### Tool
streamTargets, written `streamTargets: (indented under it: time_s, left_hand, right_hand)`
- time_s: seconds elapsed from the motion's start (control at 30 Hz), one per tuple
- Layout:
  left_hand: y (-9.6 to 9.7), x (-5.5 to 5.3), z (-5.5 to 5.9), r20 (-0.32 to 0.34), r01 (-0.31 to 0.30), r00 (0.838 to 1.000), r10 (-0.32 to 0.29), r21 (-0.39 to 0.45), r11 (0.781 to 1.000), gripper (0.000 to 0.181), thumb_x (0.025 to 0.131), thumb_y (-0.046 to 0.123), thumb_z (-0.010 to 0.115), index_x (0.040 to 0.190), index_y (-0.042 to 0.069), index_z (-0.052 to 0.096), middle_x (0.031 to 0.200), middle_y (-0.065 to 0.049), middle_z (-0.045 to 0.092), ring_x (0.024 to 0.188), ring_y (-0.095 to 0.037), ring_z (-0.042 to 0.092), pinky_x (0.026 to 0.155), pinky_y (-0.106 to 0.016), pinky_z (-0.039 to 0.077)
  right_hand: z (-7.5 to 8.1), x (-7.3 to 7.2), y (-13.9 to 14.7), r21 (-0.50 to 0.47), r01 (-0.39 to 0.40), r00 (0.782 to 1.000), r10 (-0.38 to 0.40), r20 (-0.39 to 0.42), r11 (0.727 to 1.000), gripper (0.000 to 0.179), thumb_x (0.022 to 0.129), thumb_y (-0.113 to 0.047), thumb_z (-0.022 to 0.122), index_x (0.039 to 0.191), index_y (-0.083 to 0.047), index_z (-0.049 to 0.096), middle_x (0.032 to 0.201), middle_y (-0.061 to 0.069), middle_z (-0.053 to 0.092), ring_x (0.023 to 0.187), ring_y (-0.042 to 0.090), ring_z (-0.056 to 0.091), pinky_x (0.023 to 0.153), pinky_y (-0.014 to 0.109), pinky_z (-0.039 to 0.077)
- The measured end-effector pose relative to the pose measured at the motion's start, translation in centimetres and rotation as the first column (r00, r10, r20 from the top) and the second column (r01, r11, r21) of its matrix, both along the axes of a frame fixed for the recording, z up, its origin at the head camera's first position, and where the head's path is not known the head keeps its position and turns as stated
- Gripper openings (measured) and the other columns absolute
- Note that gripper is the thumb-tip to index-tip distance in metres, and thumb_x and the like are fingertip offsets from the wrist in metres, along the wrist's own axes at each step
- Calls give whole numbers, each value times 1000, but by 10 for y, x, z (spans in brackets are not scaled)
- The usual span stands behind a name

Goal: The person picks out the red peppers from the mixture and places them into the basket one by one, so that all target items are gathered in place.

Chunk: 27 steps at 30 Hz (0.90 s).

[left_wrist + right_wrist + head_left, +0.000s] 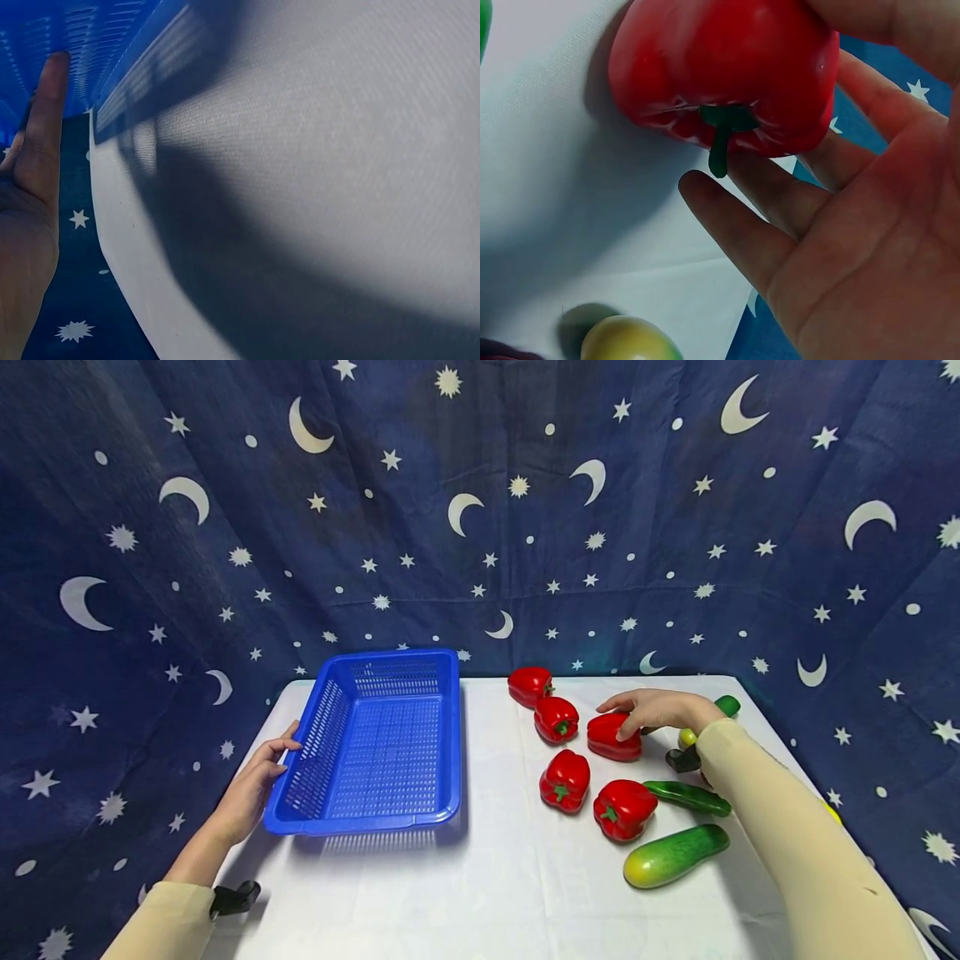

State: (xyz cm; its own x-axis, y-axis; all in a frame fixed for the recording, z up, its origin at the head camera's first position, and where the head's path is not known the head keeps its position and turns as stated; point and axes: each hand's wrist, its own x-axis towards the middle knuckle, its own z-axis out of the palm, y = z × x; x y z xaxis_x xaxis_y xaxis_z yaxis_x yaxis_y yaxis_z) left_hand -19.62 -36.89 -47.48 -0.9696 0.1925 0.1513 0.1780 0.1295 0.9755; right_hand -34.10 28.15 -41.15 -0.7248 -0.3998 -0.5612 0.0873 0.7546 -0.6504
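Note:
My right hand [660, 708] holds a red bell pepper [613, 737] at the right side of the table, the thumb on one side and fingers reaching round the other. In the right wrist view the green stem of this bell pepper [724, 52] points toward the palm. My left hand [251, 785] touches the left side of a blue plastic basket [459, 735], its fingers fairly straight. The left wrist view has a finger [51, 97] against the slotted basket wall [82, 37]. Nothing lies inside the basket.
Several other red bell peppers [565, 781] lie on the white tablecloth [510, 877] between basket and right hand. A cucumber [688, 797] and a thick green-yellow vegetable [675, 856] lie nearer. A yellowish round item [687, 738] sits partly behind the right wrist. A starry curtain [510, 568] hangs behind.

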Motion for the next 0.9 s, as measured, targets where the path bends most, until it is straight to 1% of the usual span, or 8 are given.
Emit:
streamTargets:
  time_s: [0.13,0.23,0.4,0.6,0.77,0.9]
  left_hand:
    - [-1,-1,1,11,7,1000,-7,-1,1000,32,103,1,30,132,0,44,172,-5,7,157,-23,-1,103,-12,30]
    - [-1,-2,1,19,7,1000,-7,2,1000,33,103,2,30,132,3,45,172,-3,7,157,-24,-1,103,-12,31]
    - [-2,-1,0,11,5,1000,-5,11,1000,33,103,2,30,133,0,44,172,-5,7,157,-21,-2,104,-11,29]
    - [-1,2,0,22,15,1000,-15,31,999,35,102,0,28,134,-2,43,172,-4,5,157,-23,-5,103,-12,30]
    - [-1,2,0,21,12,1000,-13,28,1000,34,104,1,29,134,0,44,172,-3,6,157,-22,-5,105,-10,28]
    - [-1,0,0,7,23,1000,-23,41,999,32,104,2,30,133,0,44,172,-4,7,157,-20,-2,106,-11,27]
  right_hand:
    - [0,1,2,-2,13,1000,-13,-4,1000,78,83,-18,78,152,-8,45,147,25,44,130,43,45,105,58,42]
    - [-2,1,3,5,24,999,-24,-21,1000,75,84,-23,78,151,-8,46,145,24,47,129,42,47,105,57,42]
    - [-5,2,3,30,13,996,-11,-87,999,71,89,-34,76,147,-6,46,140,22,51,125,39,51,102,55,46]
    - [-6,4,1,75,24,989,-12,-148,997,73,89,-43,75,141,-1,47,132,20,55,114,33,58,96,48,51]
    - [-5,7,0,97,63,989,-50,-139,993,72,89,-47,74,134,1,46,123,19,58,101,29,61,88,42,54]
    - [-3,10,1,123,97,987,-80,-138,988,75,89,-51,73,132,3,44,117,19,59,97,29,61,85,40,55]
